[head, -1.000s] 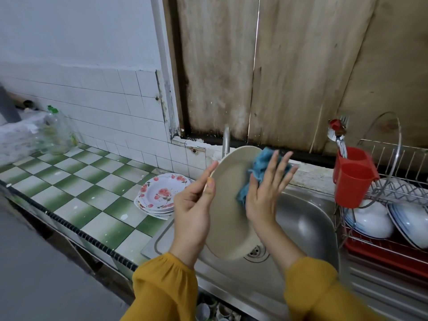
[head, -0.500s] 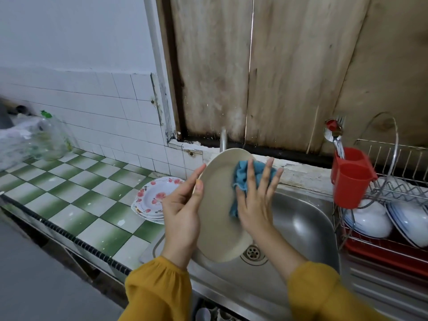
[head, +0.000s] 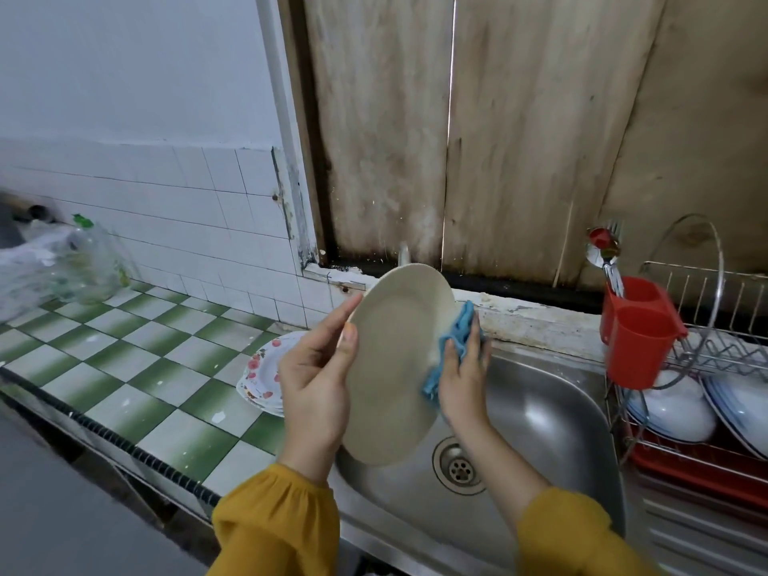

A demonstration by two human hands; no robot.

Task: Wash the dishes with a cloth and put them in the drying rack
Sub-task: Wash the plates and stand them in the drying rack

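Observation:
A cream plate stands tilted on edge above the steel sink. My left hand grips its left rim, thumb on the front face. My right hand holds a blue cloth wrapped over the plate's right rim, fingers behind it. At the right stands a wire drying rack with white bowls and plates in it.
A stack of flowered plates lies on the green-and-white tiled counter left of the sink. A red cutlery holder with spoons hangs on the rack. A clear bottle stands far left. The tap peeks above the plate.
My right hand slid the cloth from the plate's upper face to its right rim, and its fingers now curl round the edge. The plate has turned more face-on.

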